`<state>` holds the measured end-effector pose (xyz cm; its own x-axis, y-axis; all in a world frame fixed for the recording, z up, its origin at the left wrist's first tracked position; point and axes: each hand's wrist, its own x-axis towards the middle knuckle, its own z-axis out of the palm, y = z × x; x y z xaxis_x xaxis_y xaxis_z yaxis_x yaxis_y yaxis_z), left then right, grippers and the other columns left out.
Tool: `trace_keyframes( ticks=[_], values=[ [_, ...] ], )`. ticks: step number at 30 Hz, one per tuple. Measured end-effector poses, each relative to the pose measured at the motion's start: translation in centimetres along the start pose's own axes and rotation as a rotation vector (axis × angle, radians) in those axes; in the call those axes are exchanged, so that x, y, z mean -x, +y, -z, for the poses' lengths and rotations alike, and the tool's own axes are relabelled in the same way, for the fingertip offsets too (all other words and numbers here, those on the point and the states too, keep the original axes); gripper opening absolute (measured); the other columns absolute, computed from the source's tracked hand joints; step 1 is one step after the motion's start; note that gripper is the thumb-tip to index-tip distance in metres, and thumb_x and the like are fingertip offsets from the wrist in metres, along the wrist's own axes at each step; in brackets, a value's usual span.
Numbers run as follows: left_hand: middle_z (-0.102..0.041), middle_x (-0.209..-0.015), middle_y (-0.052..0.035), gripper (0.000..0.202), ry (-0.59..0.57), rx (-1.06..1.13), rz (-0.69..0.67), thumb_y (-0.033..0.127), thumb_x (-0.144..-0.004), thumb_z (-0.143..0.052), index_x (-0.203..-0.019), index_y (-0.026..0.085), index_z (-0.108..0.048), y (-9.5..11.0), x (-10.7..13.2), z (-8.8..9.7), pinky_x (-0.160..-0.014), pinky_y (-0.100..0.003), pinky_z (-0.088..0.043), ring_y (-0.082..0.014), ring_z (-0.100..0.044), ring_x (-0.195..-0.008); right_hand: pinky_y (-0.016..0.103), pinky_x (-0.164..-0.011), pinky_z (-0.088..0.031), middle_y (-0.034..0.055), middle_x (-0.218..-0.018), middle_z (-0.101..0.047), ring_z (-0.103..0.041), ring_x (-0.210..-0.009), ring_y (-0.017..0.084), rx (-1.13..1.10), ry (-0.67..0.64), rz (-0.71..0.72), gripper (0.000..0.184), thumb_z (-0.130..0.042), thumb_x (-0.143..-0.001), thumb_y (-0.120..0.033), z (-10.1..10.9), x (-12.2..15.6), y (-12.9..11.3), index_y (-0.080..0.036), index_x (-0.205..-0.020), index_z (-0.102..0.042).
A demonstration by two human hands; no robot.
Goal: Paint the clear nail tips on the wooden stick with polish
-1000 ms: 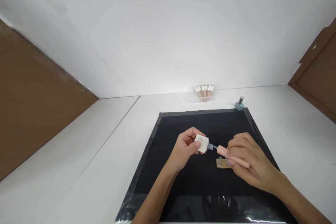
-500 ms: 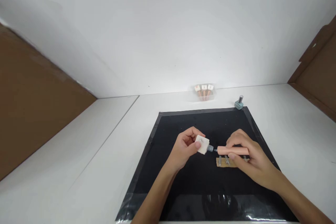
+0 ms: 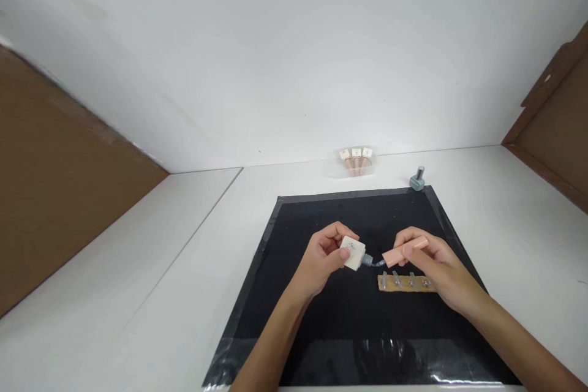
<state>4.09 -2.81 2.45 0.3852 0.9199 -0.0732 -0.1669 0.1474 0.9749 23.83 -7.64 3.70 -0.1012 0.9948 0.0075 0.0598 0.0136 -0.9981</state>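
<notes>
Over black mat (image 3: 321,331): L hand (image 3: 321,257) grips bottle (image 3: 353,252), neck pointing right; R hand (image 3: 432,260) pinches cap (image 3: 404,252).

Three pink bottles (image 3: 356,159) at wall; teal bottle (image 3: 417,180) beside mat (image 3: 303,318).

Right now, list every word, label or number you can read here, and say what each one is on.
None can be read.
White bottle in the left hand: a small mark on its face, too blurred to read.
Three bottles by the wall: labels too small to read.
Teal bottle, pink cap in the right hand, tan strip: no text visible.
</notes>
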Motion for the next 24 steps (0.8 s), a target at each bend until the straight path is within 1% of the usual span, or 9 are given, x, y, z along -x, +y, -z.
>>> trace_keyframes(
  ticks=[5,9,11,13,16,18,20,22,24],
  values=[
    [-0.056,-0.060,0.0004,0.062,0.000,-0.014,0.017,0.067,-0.045,-0.077,-0.074,0.014,-0.061,-0.1,0.0,0.3,-0.046,-0.021,-0.033,-0.0096,-0.047,-0.050,0.030,-0.059,-0.050,0.0026,-0.071,-0.059,-0.055,-0.061,0.016,-0.060,0.048,-0.008,0.033,-0.061,-0.079,-0.051,0.0,0.0,-0.3,-0.021,-0.066,-0.059],
    [-0.059,-0.066,0.0001,0.054,-0.020,-0.051,0.017,0.060,-0.055,-0.077,-0.081,0.015,-0.060,0.2,-0.2,0.4,-0.055,-0.023,-0.041,-0.0111,-0.052,-0.058,0.029,-0.057,-0.051,0.0022,-0.070,-0.059,-0.055,-0.060,0.016,-0.076,0.140,0.041,0.035,-0.064,-0.077,-0.055,1.1,0.1,-0.5,-0.022,-0.068,-0.063],
    [-0.060,-0.071,-0.0001,0.046,-0.043,-0.136,0.033,0.052,-0.060,-0.076,-0.083,0.016,-0.059,0.2,-0.3,0.4,-0.061,-0.025,-0.043,-0.0122,-0.054,-0.063,0.030,-0.059,-0.052,0.0032,-0.071,-0.063,-0.058,-0.062,0.017,-0.058,0.192,0.106,0.034,-0.064,-0.078,-0.056,2.0,0.2,-0.9,-0.023,-0.076,-0.068],
    [-0.059,-0.073,0.0003,0.036,-0.073,-0.263,0.060,0.043,-0.065,-0.074,-0.083,0.016,-0.058,0.0,-0.4,0.4,-0.064,-0.026,-0.043,-0.0127,-0.054,-0.065,0.032,-0.063,-0.054,0.0039,-0.072,-0.068,-0.063,-0.065,0.019,0.006,0.216,0.175,0.034,-0.061,-0.081,-0.055,3.3,0.4,-1.4,-0.024,-0.091,-0.071],
    [-0.056,-0.069,0.0024,0.024,-0.084,-0.498,0.068,0.034,-0.069,-0.069,-0.083,0.017,-0.058,-0.7,-0.5,0.4,-0.064,-0.027,-0.041,-0.0131,-0.052,-0.064,0.037,-0.077,-0.056,0.0025,-0.070,-0.071,-0.069,-0.072,0.021,0.192,0.237,0.206,0.033,-0.056,-0.087,-0.053,5.3,1.5,-1.3,-0.028,-0.105,-0.068],
    [-0.054,-0.067,0.0034,0.019,-0.072,-0.624,0.055,0.030,-0.069,-0.068,-0.081,0.018,-0.058,-1.4,-0.6,0.4,-0.065,-0.028,-0.041,-0.0138,-0.051,-0.065,0.044,-0.091,-0.052,0.0039,-0.079,-0.074,-0.071,-0.088,0.025,0.329,0.224,0.148,0.034,-0.053,-0.087,-0.055,6.6,2.6,-0.3,-0.029,-0.104,-0.066],
    [-0.056,-0.068,0.0031,0.017,-0.090,-0.660,0.057,0.028,-0.068,-0.067,-0.079,0.019,-0.058,-2.1,-0.7,0.5,-0.068,-0.028,-0.042,-0.0148,-0.053,-0.068,0.049,-0.100,-0.046,0.0078,-0.095,-0.076,-0.061,-0.116,0.031,0.422,0.193,0.056,0.034,-0.054,-0.086,-0.057,7.6,4.1,1.5,-0.028,-0.100,-0.064],
    [-0.060,-0.074,0.0016,0.017,-0.119,-0.634,0.072,0.026,-0.067,-0.067,-0.079,0.019,-0.056,-2.6,-0.8,0.7,-0.072,-0.030,-0.044,-0.0162,-0.057,-0.073,0.051,-0.102,-0.043,0.0119,-0.126,-0.066,-0.046,-0.132,0.035,0.487,0.160,-0.033,0.034,-0.063,-0.079,-0.056,8.1,5.5,3.4,-0.027,-0.096,-0.063],
    [-0.063,-0.078,0.0003,0.019,-0.132,-0.616,0.079,0.026,-0.066,-0.067,-0.078,0.020,-0.054,-2.9,-0.8,0.8,-0.076,-0.031,-0.045,-0.0178,-0.060,-0.079,0.052,-0.105,-0.040,0.0138,-0.142,-0.053,-0.040,-0.135,0.037,0.507,0.088,-0.091,0.037,-0.071,-0.072,-0.052,8.2,6.6,5.1,-0.026,-0.097,-0.063]
  ],
)
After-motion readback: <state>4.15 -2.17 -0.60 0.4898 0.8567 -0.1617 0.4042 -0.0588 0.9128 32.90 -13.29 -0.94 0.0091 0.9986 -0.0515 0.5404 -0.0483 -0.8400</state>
